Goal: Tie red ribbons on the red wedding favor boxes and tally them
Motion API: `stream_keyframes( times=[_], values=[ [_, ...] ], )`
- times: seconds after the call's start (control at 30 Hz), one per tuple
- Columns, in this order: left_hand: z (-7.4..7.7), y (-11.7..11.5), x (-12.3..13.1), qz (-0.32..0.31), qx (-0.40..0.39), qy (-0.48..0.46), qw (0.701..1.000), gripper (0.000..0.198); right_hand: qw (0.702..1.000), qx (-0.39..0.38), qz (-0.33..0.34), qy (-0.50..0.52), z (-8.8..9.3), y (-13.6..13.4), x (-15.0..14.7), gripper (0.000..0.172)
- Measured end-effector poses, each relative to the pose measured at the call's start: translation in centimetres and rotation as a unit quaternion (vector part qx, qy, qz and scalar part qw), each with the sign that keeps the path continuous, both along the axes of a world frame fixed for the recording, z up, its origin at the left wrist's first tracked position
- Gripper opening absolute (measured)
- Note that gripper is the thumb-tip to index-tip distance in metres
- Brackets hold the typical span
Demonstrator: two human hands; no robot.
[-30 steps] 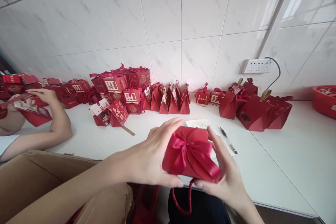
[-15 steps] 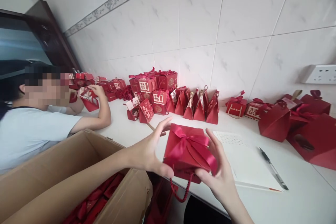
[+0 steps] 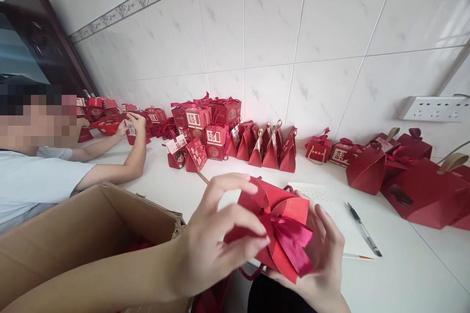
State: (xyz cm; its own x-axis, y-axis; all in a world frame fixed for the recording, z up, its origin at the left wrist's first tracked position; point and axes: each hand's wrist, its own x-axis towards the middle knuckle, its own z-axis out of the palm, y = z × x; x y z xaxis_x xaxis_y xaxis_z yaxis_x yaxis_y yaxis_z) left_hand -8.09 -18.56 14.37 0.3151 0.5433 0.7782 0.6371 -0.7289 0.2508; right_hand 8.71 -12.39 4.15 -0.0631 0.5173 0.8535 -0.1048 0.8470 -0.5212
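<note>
A red gift box with overlapping curved flaps is tilted over the table's front edge. Its fingers curled around the side and underside, my right hand holds the box. My left hand is over the box's left part, thumb and a finger pinched together at the magenta ribbon; the index finger is raised apart. Ribbon tails spread to the right across the flaps. A twisted red cord handle hangs below the box.
An open cardboard box stands at the left front. Several red gift boxes line the wall. Right of my hands lie paper sheets and a pen. A co-worker handles a red box at the left.
The gift box has turned and tilted, bringing its flapped top towards me. My left hand has moved from its side onto the ribbon. The bow's full loops no longer show.
</note>
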Motion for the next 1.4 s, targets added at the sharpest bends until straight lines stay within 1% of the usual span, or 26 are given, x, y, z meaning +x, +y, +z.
stream_keyframes(
  times=[0.07,0.13,0.27,0.33,0.43,0.5,0.6,0.63,0.67,0.7,0.73,0.8,0.83,0.9,0.97,1.03,1.1,1.17,1.23,1.3,1.33,1.37,1.4],
  values=[
    [0.0,-0.5,0.5,-0.021,0.071,0.064,0.995,0.006,1.0,0.004,-0.007,0.004,0.0,-0.1,0.2,0.085],
    [-0.2,-1.1,1.2,-0.01,0.115,0.092,0.989,0.01,1.0,0.006,-0.013,0.004,0.0,-0.3,0.3,0.083],
    [-0.8,-1.5,2.4,0.047,0.159,0.035,0.986,0.017,1.0,0.008,-0.011,0.022,0.2,-0.9,0.4,0.084],
    [-1.2,-1.3,2.5,0.054,0.193,0.022,0.979,0.019,0.999,-0.003,-0.017,0.04,0.3,-1.2,0.4,0.083],
    [-1.5,-0.9,1.9,0.042,0.242,0.06,0.967,0.02,0.999,-0.003,-0.021,0.038,0.4,-1.4,0.5,0.083],
    [-1.6,-0.7,1.4,0.037,0.249,0.099,0.963,0.02,0.999,0.01,-0.017,0.036,0.3,-1.4,0.6,0.086],
    [-1.6,-0.6,0.8,0.031,0.235,0.119,0.964,0.017,0.999,0.026,-0.012,0.037,0.1,-1.1,0.7,0.088],
    [-1.5,-0.6,0.7,0.021,0.231,0.116,0.966,0.018,0.999,0.029,-0.01,0.036,0.0,-1.1,0.8,0.088],
    [-1.4,-0.6,0.6,0.005,0.223,0.115,0.968,0.022,0.999,0.032,-0.01,0.033,0.0,-1.0,0.8,0.087],
    [-1.3,-0.5,0.4,-0.012,0.209,0.112,0.971,0.033,0.999,0.034,-0.013,0.032,0.0,-1.0,0.8,0.086],
    [-1.2,-0.4,0.3,-0.025,0.185,0.106,0.977,0.048,0.999,0.034,-0.018,0.031,0.0,-1.1,0.8,0.086],
    [-1.1,-0.1,0.0,-0.035,0.106,0.087,0.99,0.082,0.999,0.025,-0.029,0.026,0.2,-1.2,0.9,0.085],
    [-1.0,0.1,-0.2,-0.034,0.058,0.071,0.995,0.096,0.999,0.015,-0.031,0.023,0.3,-1.4,0.9,0.085],
    [-0.9,0.3,-0.5,-0.027,-0.044,0.046,0.998,0.114,0.999,-0.005,-0.027,0.022,0.5,-1.6,1.0,0.087],
    [-0.8,0.4,-0.8,-0.031,-0.131,0.034,0.99,0.121,0.999,-0.003,-0.018,0.03,0.7,-1.8,1.0,0.092],
    [-0.7,0.3,-0.8,-0.048,-0.172,0.031,0.983,0.118,0.999,0.011,-0.01,0.044,0.6,-1.6,0.9,0.098],
    [-0.5,0.1,-0.7,-0.061,-0.152,0.021,0.986,0.105,0.998,0.034,-0.014,0.055,0.3,-1.3,0.8,0.098],
    [-0.3,-0.2,-0.3,-0.048,-0.095,0.005,0.994,0.087,0.996,0.056,-0.028,0.061,0.1,-0.9,0.7,0.097],
    [0.1,-0.6,0.0,0.001,-0.037,0.002,0.999,0.054,0.996,0.059,-0.038,0.059,-0.1,-0.8,0.6,0.097],
    [0.4,-1.0,0.4,0.035,0.023,0.038,0.998,0.021,0.996,0.059,-0.036,0.058,-0.1,-0.8,0.6,0.096],
    [0.4,-1.2,0.7,0.043,0.057,0.06,0.996,0.009,0.996,0.059,-0.034,0.06,0.0,-1.0,0.6,0.096],
    [0.3,-1.4,0.9,0.051,0.089,0.074,0.992,0.007,0.995,0.06,-0.036,0.065,0.1,-1.1,0.6,0.097],
    [0.1,-1.6,1.2,0.058,0.123,0.078,0.988,0.012,0.995,0.057,-0.041,0.068,0.2,-1.3,0.5,0.097]
  ],
)
